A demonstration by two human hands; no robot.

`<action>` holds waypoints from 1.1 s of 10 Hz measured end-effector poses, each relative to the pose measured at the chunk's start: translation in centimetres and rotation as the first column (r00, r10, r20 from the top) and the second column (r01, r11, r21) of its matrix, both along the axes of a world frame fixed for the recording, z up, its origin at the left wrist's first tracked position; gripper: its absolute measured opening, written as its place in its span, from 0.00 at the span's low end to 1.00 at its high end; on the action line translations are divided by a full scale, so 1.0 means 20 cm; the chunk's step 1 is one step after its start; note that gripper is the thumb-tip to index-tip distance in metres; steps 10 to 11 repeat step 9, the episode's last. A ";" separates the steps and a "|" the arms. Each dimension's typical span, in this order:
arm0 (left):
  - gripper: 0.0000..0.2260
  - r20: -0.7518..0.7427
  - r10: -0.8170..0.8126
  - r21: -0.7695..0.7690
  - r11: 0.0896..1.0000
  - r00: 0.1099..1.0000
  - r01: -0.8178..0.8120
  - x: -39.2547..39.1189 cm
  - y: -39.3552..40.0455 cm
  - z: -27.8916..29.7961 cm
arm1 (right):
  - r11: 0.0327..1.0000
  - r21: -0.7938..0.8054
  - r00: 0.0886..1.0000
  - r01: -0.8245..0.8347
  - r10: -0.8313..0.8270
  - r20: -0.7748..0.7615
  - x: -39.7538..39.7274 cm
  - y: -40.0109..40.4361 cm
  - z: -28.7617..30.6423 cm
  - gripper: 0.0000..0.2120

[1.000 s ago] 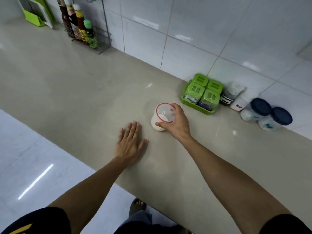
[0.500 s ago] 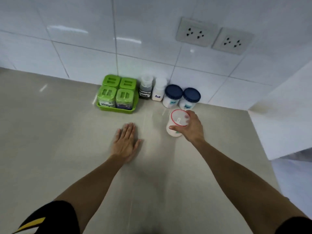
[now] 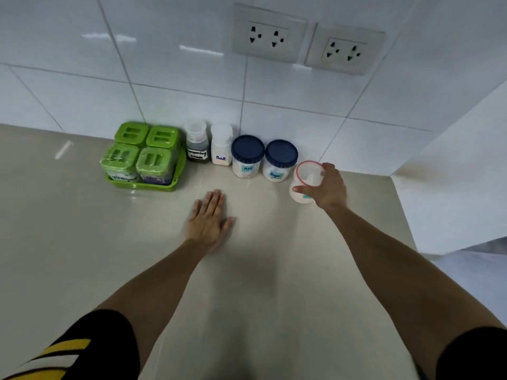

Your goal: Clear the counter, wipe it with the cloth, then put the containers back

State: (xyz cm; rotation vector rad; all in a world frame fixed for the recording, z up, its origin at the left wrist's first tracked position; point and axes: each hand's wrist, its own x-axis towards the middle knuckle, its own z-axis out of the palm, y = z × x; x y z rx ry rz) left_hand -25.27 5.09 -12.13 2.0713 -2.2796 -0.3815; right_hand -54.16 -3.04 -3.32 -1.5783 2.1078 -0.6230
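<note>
My right hand [image 3: 326, 189] grips a white container with a red-rimmed clear lid [image 3: 307, 174], held just right of the blue-lidded jar labelled Sugar [image 3: 279, 161]. Whether its base touches the beige counter [image 3: 82, 242] I cannot tell. Left of that jar, along the tiled wall, stand the blue-lidded MSG jar [image 3: 247, 156], a white Salt bottle [image 3: 221, 145], a seasoning sauce bottle [image 3: 196, 141] and a green tray [image 3: 175, 174] holding several green-lidded boxes. My left hand [image 3: 210, 220] lies flat on the counter, fingers together, holding nothing.
Two wall sockets [image 3: 307, 45] sit in the white tiles above the jars. A white side panel [image 3: 452, 187] closes off the counter on the right.
My right hand has carried the red-rimmed container to the right, from mid-counter to the end of the row beside the Sugar jar. The view swung right. My left hand stays flat.
</note>
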 end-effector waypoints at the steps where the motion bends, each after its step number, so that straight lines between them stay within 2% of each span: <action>1: 0.32 0.021 0.005 -0.030 1.000 1.000 -0.004 0.02 0.01 -0.03 | 1.000 0.018 1.000 0.001 -0.001 -0.018 -0.03 -0.11 0.00 0.47; 5: 0.33 0.049 0.005 -0.082 0.997 0.999 -0.001 0.01 0.02 -0.06 | 0.999 0.035 0.999 0.025 -0.024 -0.031 -0.02 -0.26 0.04 0.46; 7: 0.32 0.058 -0.001 -0.047 0.999 0.998 0.004 0.00 0.01 -0.04 | 0.998 0.019 0.999 0.053 -0.053 0.006 -0.02 -0.26 0.03 0.45; 8: 0.32 0.060 -0.007 -0.010 1.000 0.998 0.007 0.03 -0.01 -0.01 | 0.998 0.044 0.999 0.040 -0.039 -0.028 -0.01 -0.25 0.04 0.50; 9: 0.31 0.127 -0.039 0.020 0.999 0.991 0.037 0.12 -0.06 0.08 | 0.997 0.068 0.986 -0.027 0.037 -0.163 0.01 -0.21 0.08 0.55; 11: 0.31 0.127 -0.039 0.020 0.999 0.991 0.037 0.12 -0.06 0.08 | 0.997 0.068 0.986 -0.027 0.037 -0.163 0.01 -0.21 0.08 0.55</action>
